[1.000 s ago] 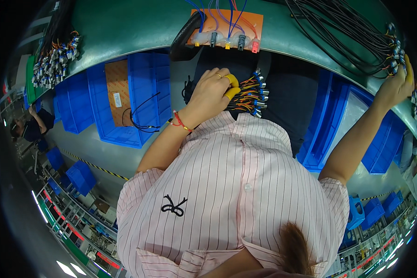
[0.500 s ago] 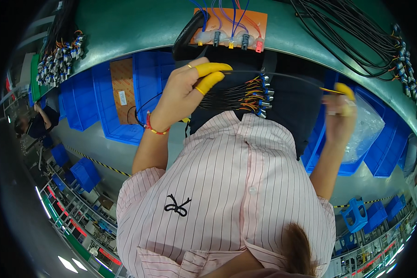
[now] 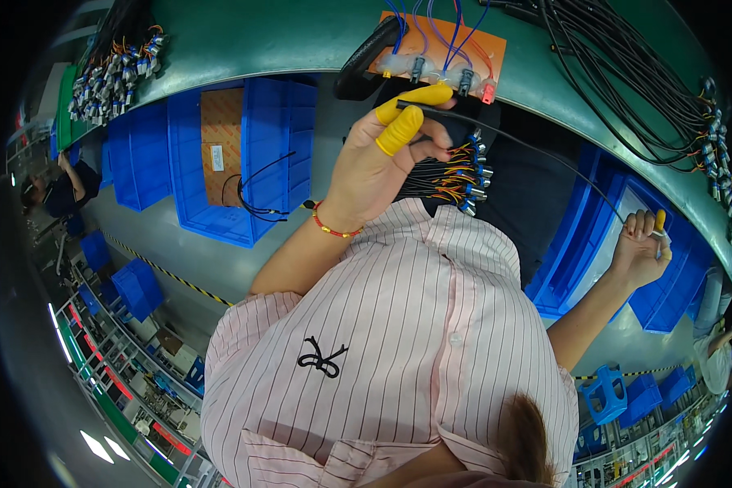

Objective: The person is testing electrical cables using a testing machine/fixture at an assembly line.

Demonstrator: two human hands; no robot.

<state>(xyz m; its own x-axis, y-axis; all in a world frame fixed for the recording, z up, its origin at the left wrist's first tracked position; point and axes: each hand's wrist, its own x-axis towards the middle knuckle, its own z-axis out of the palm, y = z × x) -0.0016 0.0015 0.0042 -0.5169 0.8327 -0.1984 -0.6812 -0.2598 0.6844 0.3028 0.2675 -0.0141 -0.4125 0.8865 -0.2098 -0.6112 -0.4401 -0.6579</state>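
My left hand, with yellow finger cots on thumb and forefinger, pinches a thin black cable close to one end. From there the cable slants across to my right hand, whose fingers are closed around its other end. That end is hidden in the right hand, which also wears a yellow cot. Just beyond my left fingertips lies an orange board with yellow, dark and red connectors. Below the cable, a bundle of black cables with silver-blue connectors rests on my lap.
The green workbench carries connector cables at left and a black cable coil at right. Blue bins stand under its edge, one with loose black cable. A blue stool and a person are farther off.
My right hand has moved outward and lower, its end of the cable going with it. The left hand has shifted right, nearer the orange board. The whole view has turned slightly.
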